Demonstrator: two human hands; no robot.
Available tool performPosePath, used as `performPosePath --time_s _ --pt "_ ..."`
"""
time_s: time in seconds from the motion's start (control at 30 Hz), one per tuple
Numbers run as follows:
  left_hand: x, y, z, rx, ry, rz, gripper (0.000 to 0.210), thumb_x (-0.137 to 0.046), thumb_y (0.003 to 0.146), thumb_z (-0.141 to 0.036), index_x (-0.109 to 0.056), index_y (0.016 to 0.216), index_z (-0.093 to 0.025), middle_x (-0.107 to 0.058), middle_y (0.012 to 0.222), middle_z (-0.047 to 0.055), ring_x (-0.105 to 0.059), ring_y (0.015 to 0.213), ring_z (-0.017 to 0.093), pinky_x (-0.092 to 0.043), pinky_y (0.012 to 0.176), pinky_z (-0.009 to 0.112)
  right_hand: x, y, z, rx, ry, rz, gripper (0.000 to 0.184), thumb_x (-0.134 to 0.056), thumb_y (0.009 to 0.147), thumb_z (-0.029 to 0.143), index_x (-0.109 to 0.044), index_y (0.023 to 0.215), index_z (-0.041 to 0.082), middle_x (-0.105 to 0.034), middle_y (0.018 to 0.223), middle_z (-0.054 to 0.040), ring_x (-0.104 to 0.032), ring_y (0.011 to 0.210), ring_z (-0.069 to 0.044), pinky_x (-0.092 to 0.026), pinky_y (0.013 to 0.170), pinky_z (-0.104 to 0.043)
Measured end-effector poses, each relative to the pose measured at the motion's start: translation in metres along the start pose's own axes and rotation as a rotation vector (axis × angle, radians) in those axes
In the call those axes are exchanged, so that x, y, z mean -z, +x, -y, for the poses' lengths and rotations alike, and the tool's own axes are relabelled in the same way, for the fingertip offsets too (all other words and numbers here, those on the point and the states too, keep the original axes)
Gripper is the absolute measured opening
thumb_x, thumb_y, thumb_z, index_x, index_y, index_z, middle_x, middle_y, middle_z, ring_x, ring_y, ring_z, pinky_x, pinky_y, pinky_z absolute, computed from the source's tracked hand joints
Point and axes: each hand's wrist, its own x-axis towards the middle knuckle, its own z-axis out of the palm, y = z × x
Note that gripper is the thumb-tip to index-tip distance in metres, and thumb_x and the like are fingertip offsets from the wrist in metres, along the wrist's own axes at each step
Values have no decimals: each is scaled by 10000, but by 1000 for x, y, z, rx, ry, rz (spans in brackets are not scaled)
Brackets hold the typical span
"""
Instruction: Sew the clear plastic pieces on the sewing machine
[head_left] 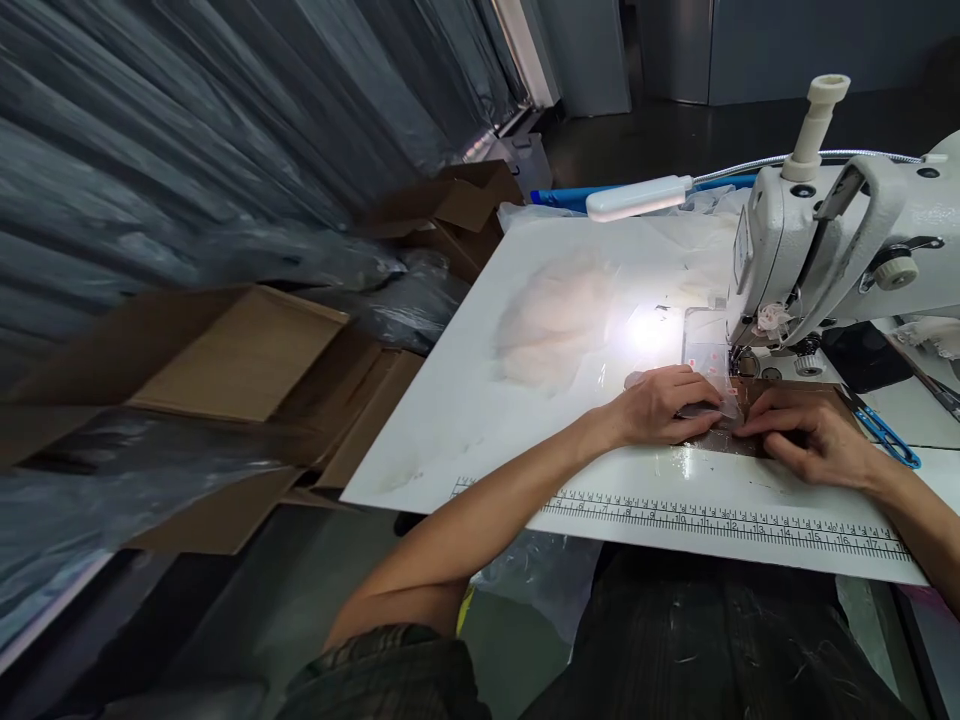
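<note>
And here we are at the sewing machine [765, 240], both hands in close at the needle end. The left hand [670, 405] has thumb and fingers drawn narrow, pinching the near edge of a sheer piece [716, 372] dotted with small reddish marks. The right hand [810, 430] comes in from the other side, fingers bent and tips low by that same edge — whether they grip it or merely press, I cannot tell.

The sheer piece lies just left of the presser foot [742, 362], above a brown sheet [716, 442] on the white table [450, 440]. This looks like lining-up work; the next move, I'd judge, calls for a flat, even edge and fingertips well clear of the needle.

What's around? Blue-handled snips [885, 435] sit just beyond the right wrist (handy, but near enough to be nudged). Pale filmy cloth [555, 320] lies farther left — nothing there blocks the hands. The lamp [637, 199] reaches in above the far side, and a fierce bright patch washes out the tabletop near the work. The tightest obstacle is the machine head itself, crowding the right hand.
</note>
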Motion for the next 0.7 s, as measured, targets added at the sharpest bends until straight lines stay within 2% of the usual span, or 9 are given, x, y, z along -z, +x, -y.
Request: performPosePath --time_s 0.1,0.17,0.27,0.33,0.43,0.53,0.7 --pt "-1 0 -5 144 -20 -22 281 -435 1019 -305 -662 927 -168 -745 873 35 -671 786 119 -549 720 257 3 0 -1 -26 28 -22 268 -493 865 194 -754 844 253 -690 875 -39 -660 790 -162 -567 735 -325" --pt "-2 0 -8 188 1 -35 313 -413 1030 -307 -667 910 -168 -739 837 30 -669 754 116 -540 681 249 1 -1 -2 -11 -26 -18 274 -496 852 202 -760 903 252 -683 907 -49 -658 818 -170 -569 751 -337" --pt "-4 0 -8 94 93 -60 308 -419 1034 -305 -677 930 -173 -750 883 36 -681 779 124 -546 695 268 -8 -1 -2 24 -162 -31 355 -486 839 203 -753 1067 257 -658 966 -76 -642 888 -189 -567 792 -359" --pt "-3 0 -6 -16 170 -58 294 -454 1025 -320 -685 918 -173 -757 952 52 -691 812 141 -552 714 300 -13 -2 -3 51 -222 -41 370 -481 841 202 -755 1085 253 -642 963 -91 -629 907 -200 -564 800 -368" --pt "0 -1 -3 -108 217 25 258 -495 997 -274 -698 871 -176 -753 1003 70 -694 844 156 -561 741 334 -17 -3 -3 57 -250 -25 372 -481 846 203 -757 1087 268 -632 968 -94 -613 925 -210 -559 810 -380" --pt "2 -2 -1 -129 174 101 233 -483 959 -172 -711 914 -185 -750 1013 76 -694 894 151 -578 779 335 -16 -3 -3 40 -254 10 382 -481 850 209 -746 1109 299 -632 989 -82 -605 944 -210 -554 820 -381" --pt "-3 -1 0 -139 189 43 215 -483 974 -176 -697 985 -195 -751 1041 57 -696 903 137 -581 757 309 -12 -2 -4 41 -260 36 383 -473 870 214 -742 1120 323 -631 998 -76 -601 953 -207 -552 830 -377"
